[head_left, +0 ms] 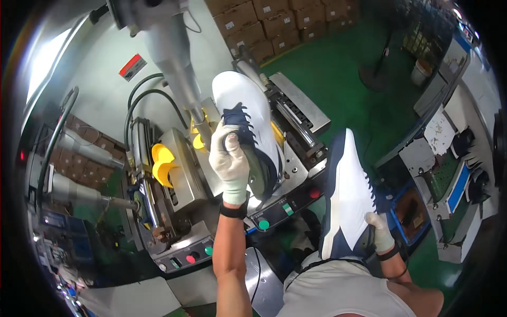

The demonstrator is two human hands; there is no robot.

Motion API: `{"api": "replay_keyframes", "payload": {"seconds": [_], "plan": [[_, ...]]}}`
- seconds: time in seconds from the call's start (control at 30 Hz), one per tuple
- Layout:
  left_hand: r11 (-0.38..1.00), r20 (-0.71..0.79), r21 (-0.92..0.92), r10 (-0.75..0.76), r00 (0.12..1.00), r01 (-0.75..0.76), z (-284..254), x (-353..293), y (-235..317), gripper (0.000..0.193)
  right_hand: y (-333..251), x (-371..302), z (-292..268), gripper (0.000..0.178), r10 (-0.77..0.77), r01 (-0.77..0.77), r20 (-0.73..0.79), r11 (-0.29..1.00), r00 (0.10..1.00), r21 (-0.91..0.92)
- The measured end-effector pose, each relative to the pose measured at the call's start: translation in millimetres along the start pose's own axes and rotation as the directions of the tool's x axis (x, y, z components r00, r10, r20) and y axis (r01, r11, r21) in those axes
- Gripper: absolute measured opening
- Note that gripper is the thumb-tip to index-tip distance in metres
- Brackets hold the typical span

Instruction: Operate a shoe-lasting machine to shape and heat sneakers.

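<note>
A white sneaker with dark navy laces (237, 89) sits at the press machine in the middle, toe pointing away from me. My left hand (230, 161), in a white glove, is closed on this shoe near its tongue and collar. Below its fingers an olive-green lining shows in the shoe opening. My right hand (380, 232), also gloved, grips a second white and navy sneaker (348, 195) near the heel. That shoe is held upright with its toe up, in front of my body, apart from the machine. The fingers behind it are hidden.
The press machine (182, 185) has yellow curved pads (163, 165), a metal ram (182, 74) above, and green and red buttons (263, 224) along its front. At right stands a rack (449, 174) with dark shoes; a blue-rimmed tray (411, 211) is beside it. Cartons (274, 26) are stacked behind.
</note>
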State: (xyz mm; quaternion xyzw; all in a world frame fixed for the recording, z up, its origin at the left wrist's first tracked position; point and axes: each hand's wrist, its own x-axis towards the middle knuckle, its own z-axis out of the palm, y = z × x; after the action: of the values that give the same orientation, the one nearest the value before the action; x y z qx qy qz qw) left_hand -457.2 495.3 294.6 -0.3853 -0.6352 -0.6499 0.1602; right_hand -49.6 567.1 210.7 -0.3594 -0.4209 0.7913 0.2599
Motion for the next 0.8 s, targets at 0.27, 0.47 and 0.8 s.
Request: {"api": "replay_keyframes", "payload": {"seconds": [0.27,0.47,0.8], "plan": [[0.982,0.073,-0.144,-0.113,0.991,0.122,-153,-133,118,0.035,-52,39,85,0.047,-0.35,0.368,0.127,0.915,0.928,-0.167],[0.846,0.143,0.185,-0.526,0.838,0.5,-268,-258,149,0.024,-97,183,201,0.042,-0.023,0.211,0.427,0.892,0.904,-0.4],[0.153,-0.236,0.394,-0.936,0.26,0.907,-352,-375,169,0.028,-33,415,344,0.056,-0.087,0.481,0.503,-0.19,0.86,-0.856]]}}
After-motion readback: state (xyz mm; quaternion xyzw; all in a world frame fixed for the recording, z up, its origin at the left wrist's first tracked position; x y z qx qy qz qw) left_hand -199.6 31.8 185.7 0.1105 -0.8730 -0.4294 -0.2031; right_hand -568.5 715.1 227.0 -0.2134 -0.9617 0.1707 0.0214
